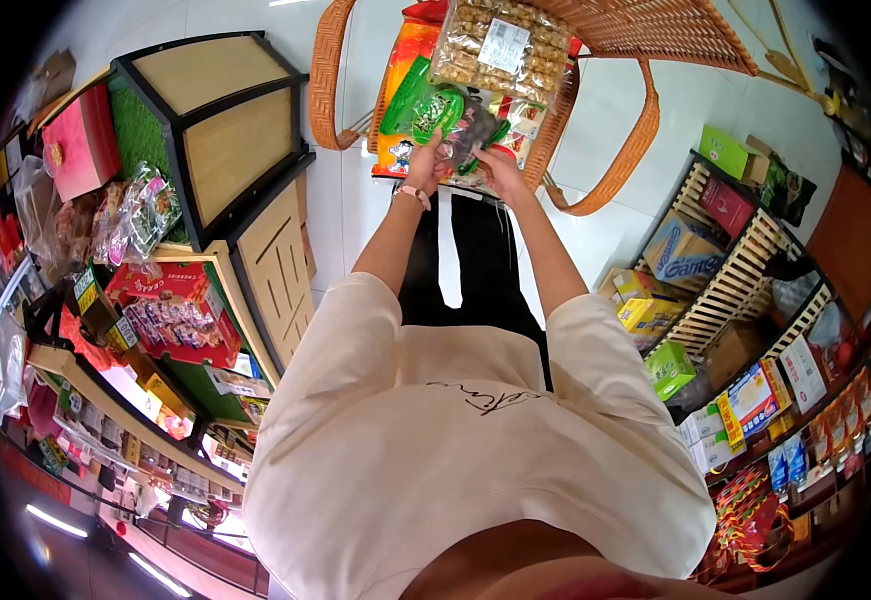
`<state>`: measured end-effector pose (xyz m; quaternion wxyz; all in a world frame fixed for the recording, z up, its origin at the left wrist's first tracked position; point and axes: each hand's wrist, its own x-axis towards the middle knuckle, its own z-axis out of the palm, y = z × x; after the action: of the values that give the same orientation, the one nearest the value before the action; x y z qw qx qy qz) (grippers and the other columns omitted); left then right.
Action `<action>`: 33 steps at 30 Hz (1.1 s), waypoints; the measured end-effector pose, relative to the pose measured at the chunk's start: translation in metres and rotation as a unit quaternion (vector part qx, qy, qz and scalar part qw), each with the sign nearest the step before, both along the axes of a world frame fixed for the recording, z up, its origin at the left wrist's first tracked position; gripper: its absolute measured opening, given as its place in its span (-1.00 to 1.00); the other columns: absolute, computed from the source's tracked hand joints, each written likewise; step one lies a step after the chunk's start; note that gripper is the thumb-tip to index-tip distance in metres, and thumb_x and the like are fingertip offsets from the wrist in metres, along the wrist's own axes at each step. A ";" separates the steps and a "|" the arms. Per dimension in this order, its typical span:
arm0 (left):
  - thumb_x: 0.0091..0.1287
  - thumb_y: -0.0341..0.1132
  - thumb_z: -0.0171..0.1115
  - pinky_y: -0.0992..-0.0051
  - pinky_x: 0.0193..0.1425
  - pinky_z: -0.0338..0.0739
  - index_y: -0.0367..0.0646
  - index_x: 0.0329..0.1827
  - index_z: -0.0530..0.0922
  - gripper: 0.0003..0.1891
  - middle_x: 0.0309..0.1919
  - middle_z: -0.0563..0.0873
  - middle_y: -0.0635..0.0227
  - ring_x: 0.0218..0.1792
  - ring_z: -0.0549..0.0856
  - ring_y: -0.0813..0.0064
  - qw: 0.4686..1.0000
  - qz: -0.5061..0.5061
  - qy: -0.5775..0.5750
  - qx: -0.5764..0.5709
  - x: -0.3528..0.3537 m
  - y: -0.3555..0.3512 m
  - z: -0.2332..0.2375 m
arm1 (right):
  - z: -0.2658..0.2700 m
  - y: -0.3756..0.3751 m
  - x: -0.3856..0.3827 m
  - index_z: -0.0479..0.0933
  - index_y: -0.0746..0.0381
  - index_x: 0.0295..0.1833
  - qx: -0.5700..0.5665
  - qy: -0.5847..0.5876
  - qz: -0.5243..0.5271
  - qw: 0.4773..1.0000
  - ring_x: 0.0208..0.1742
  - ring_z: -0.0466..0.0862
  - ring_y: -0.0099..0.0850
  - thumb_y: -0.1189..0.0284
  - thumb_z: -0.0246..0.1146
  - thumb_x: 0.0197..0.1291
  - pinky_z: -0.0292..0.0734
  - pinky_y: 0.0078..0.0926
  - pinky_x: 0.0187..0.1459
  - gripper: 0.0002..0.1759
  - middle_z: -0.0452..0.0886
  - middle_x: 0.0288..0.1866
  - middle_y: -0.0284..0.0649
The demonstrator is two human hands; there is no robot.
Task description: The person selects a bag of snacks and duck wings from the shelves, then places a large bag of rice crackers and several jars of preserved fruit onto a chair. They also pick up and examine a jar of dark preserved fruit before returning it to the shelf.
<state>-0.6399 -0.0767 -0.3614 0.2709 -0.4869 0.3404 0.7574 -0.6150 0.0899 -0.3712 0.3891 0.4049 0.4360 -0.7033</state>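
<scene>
A clear plastic packet with green printing and dark contents (pixel 474 128) is between my two hands, over the seat of a wicker chair. My left hand (pixel 428 165) is closed on its lower left edge, close to a green oval label. The fingers of my right hand (pixel 501 172) grip its lower right edge. Just beyond the packet lies a clear pack of golden-brown pastry pieces (pixel 506 48) with a white label. An orange-and-red bag (pixel 396 100) shows beneath them, and other colourful packaging is partly covered.
The wicker chair's armrests (pixel 331 75) curve up on both sides of the goods. At left stands a wood-framed display stand (pixel 241 150) with snack bags and boxes. Slatted shelves (pixel 746 270) with cartons stand at right. White floor tiles (pixel 606 150) surround the chair.
</scene>
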 end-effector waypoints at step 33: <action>0.25 -0.32 0.24 0.67 -0.24 0.42 -0.31 -0.10 0.54 -0.74 -0.25 0.64 0.45 -0.33 0.52 0.73 0.887 0.228 0.241 -0.321 0.338 -0.132 0.361 | 0.371 -0.222 0.120 0.43 0.25 0.04 -0.182 0.309 0.507 0.784 -0.29 0.51 -0.67 0.40 0.30 0.09 0.41 -0.72 -0.29 -0.61 0.56 -0.24 -0.41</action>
<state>-0.3017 -0.2086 0.0000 -0.1704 -0.4137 0.4995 0.7418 -0.4948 -0.1321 -0.0003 0.6005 -0.1919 0.5393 -0.5583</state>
